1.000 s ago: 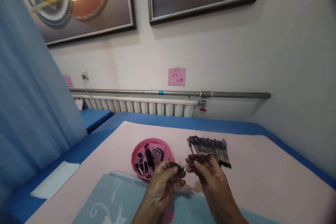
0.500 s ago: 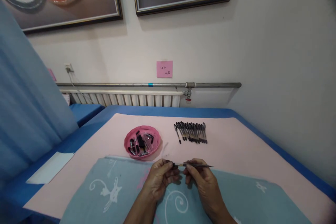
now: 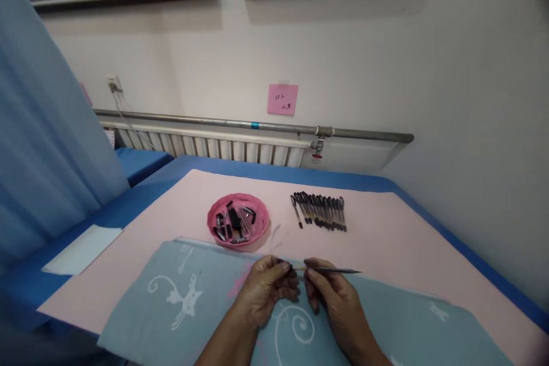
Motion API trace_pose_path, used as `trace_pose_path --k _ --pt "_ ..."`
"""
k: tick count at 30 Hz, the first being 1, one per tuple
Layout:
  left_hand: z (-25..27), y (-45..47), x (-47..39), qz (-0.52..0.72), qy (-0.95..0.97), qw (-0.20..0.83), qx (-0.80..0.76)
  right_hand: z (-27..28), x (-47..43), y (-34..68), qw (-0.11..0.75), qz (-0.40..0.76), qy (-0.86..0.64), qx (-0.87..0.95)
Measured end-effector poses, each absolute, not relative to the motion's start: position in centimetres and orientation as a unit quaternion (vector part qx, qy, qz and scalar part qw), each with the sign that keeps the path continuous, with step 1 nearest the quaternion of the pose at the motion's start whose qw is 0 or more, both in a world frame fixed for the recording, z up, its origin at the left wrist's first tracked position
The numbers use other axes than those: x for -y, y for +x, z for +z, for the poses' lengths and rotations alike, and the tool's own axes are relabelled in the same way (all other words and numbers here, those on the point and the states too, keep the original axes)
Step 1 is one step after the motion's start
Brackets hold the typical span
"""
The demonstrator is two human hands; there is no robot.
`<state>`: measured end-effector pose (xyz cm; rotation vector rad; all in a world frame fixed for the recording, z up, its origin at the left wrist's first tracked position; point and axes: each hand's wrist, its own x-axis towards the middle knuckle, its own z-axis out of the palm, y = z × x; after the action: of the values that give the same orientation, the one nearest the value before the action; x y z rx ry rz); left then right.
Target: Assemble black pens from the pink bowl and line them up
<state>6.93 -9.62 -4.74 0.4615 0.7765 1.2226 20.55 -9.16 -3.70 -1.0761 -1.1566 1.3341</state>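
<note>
Over the blue-green cloth, a thin pen (image 3: 341,270) stretches sideways between both hands, its dark pointed tip sticking out to the right. My left hand (image 3: 268,289) pinches the pen's dark left end between thumb and fingers. Closed around its middle is my right hand (image 3: 337,303), thumb and forefinger pressed on it. A short pale stretch shows between the hands; the fingers hide the rest. Beyond them, a pink scalloped tray (image 3: 210,220) holds black caps, clear tubes and other pen parts. A row of capped pens (image 3: 323,210) lies to its right.
The cloth (image 3: 141,314) with white cat and swirl patterns covers the near edge of a pink sheet (image 3: 386,229) on a blue bed (image 3: 240,167). White paper (image 3: 83,249) lies at left, beside a blue curtain (image 3: 51,126). A radiator (image 3: 223,146) and pipe line the wall.
The view has tilted down and shifted slightly, so the wall pictures sit higher. Both hands keep their hold on the pen, with a slightly wider gap between them.
</note>
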Motion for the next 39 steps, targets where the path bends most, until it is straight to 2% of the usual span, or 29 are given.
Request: trace_pose_path --k 4,9,23,39 --pt "-4.8 7.0 9.6 0.545 0.216 0.726 -0.360 -4.0 9.0 20.6 0.495 0.553 -0.462 0.485" --pt "-4.9 7.0 9.6 0.543 0.217 0.727 -0.360 -4.7 8.6 20.7 0.515 0.597 -0.416 0.454" --pt "-5.1 7.1 9.8 0.536 0.246 0.733 -0.338 -4.0 8.9 20.5 0.471 0.565 -0.479 0.479" --pt "-4.9 7.1 10.0 0.528 0.248 0.740 -0.336 -3.7 9.0 20.3 0.447 0.581 -0.483 0.480"
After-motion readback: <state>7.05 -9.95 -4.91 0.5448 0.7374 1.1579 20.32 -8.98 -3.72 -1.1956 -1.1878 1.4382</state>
